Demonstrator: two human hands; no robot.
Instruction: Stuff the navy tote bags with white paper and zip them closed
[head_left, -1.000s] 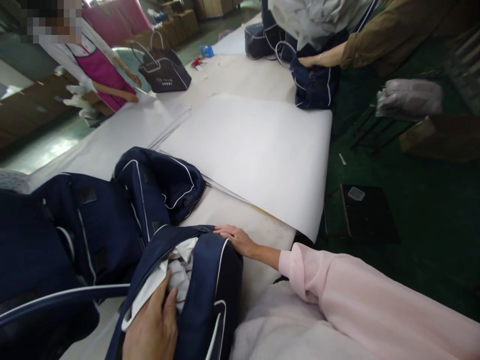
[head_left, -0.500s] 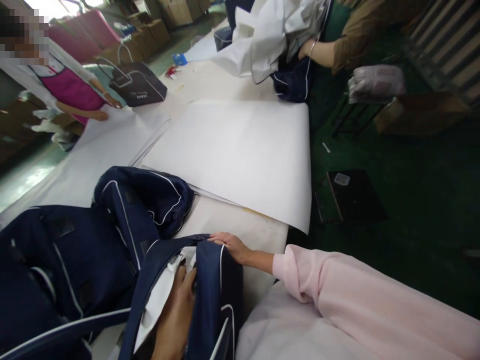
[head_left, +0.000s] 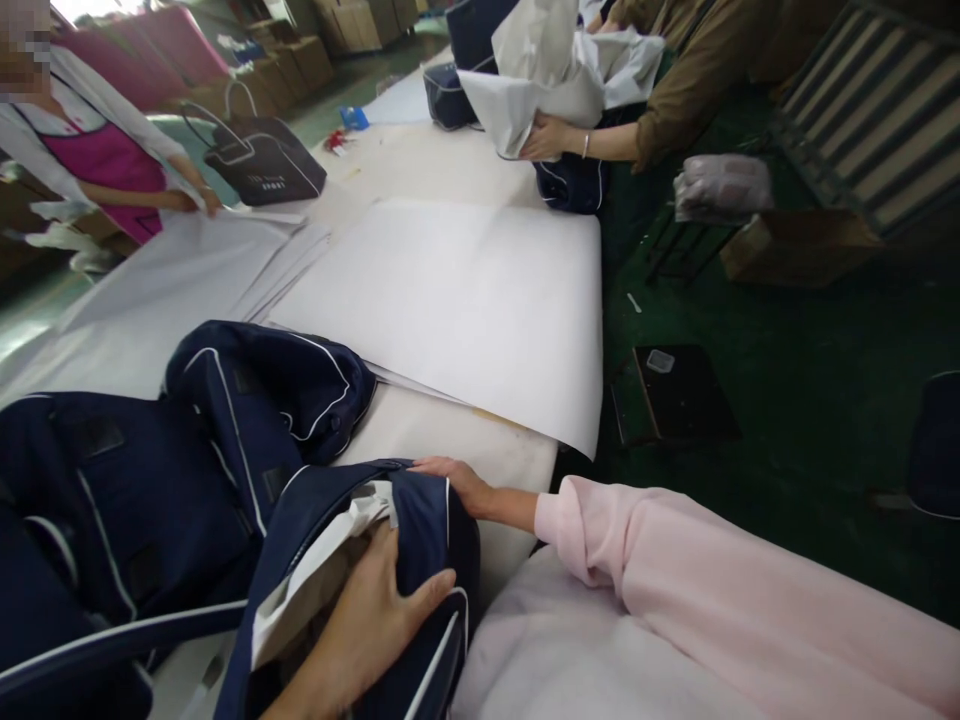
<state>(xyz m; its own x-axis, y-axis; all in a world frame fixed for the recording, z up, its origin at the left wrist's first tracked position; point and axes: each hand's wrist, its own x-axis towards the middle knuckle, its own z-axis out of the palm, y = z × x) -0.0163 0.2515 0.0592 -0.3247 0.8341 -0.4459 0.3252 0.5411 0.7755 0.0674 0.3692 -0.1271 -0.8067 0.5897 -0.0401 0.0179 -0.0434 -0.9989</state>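
Long white table [head_left: 420, 425] in workshop, green floor to right. Navy bag [head_left: 420, 540] with white piping at near table edge, mouth open, white paper stuffing [head_left: 322, 570] inside. Left hand [head_left: 375, 625] open, fingers spread, pressing on stuffing and bag's flap. Right hand [head_left: 454, 480] in pink sleeve, palm down on bag's far rim, fingers curved over it. More navy bags [head_left: 225, 420] piled just left. Large white paper sheets [head_left: 465, 300] beyond. Co-worker's hands [head_left: 544, 135] grip crumpled paper at far end.
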